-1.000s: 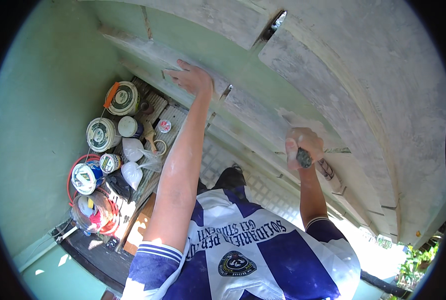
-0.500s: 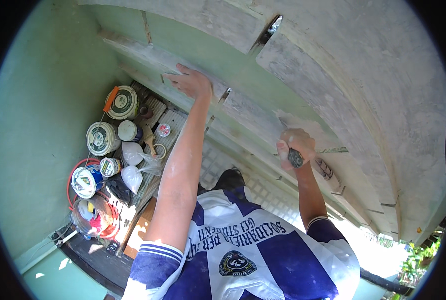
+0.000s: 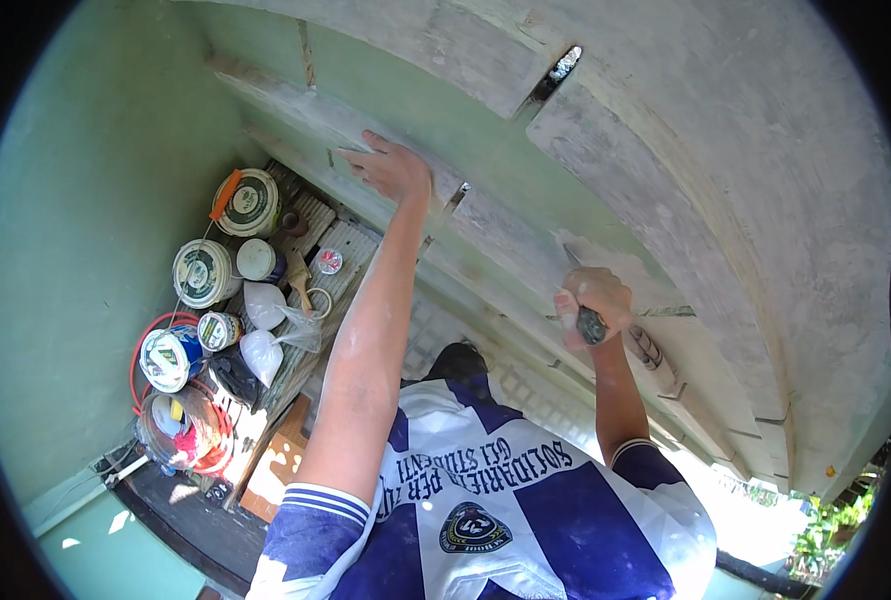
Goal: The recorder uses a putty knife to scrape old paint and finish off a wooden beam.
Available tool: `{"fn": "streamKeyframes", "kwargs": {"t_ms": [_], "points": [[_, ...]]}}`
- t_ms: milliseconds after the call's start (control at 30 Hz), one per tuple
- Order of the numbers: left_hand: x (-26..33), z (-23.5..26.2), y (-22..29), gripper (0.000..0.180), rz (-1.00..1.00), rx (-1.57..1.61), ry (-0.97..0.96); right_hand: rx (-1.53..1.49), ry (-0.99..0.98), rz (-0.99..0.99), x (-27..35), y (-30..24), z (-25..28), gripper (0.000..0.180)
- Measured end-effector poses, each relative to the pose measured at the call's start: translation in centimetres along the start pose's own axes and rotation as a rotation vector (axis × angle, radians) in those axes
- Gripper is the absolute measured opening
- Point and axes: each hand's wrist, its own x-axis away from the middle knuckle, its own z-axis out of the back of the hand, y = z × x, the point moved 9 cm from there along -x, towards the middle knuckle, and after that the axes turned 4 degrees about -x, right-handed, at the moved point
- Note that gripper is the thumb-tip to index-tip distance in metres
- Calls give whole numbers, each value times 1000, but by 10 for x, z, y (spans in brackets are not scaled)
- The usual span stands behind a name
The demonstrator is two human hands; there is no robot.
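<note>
My left hand [image 3: 394, 168] lies with spread fingers on a whitish strip of the green wall [image 3: 526, 170], its arm stretched forward. In my right hand [image 3: 603, 295] is a putty knife [image 3: 592, 325], its dark handle end pointing back at me. The fist is wrapped round the handle. A short piece of thin blade shows beyond the fingers, against the wall beside a smeared pale patch of filler [image 3: 621, 262]. Whether the blade's edge touches the surface is hard to make out. Dust whitens my forearms.
On a slatted wooden bench [image 3: 351, 245] at the left stand lidded buckets [image 3: 204, 272], a blue-and-white tub [image 3: 171, 358], plastic bags of white powder [image 3: 262, 358] and a brush [image 3: 300, 287]. Dark slots [image 3: 556, 75] break the wall. A latticed floor [image 3: 436, 320] lies below.
The view has shifted slightly, so the wall and both hands sit a little differently in the picture. My left hand stays on the strip; my right keeps its grip on the putty knife.
</note>
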Motion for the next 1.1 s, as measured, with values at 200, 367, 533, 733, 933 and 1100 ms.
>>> {"fn": "streamKeyframes", "kwargs": {"t_ms": [200, 367, 533, 733, 933, 1100], "points": [[-2, -3, -2, 73, -13, -12, 16, 184, 20, -53, 2, 10, -2, 28], [-3, -5, -3, 73, -26, -34, 12, -7, 60, 24, -6, -3, -2, 33], [0, 0, 0, 73, -1, 8, 17, 64, 97, -31, -1, 11, 5, 30], [-3, -3, -5, 72, -10, -36, 33, 63, 103, -12, -2, 6, 2, 30], [-8, -5, -8, 72, -21, -60, 64, -90, 136, 62, -7, -5, 0, 28], [-6, -5, -7, 72, -14, -41, 45, -80, 140, 40, -14, 0, 6, 27]]}}
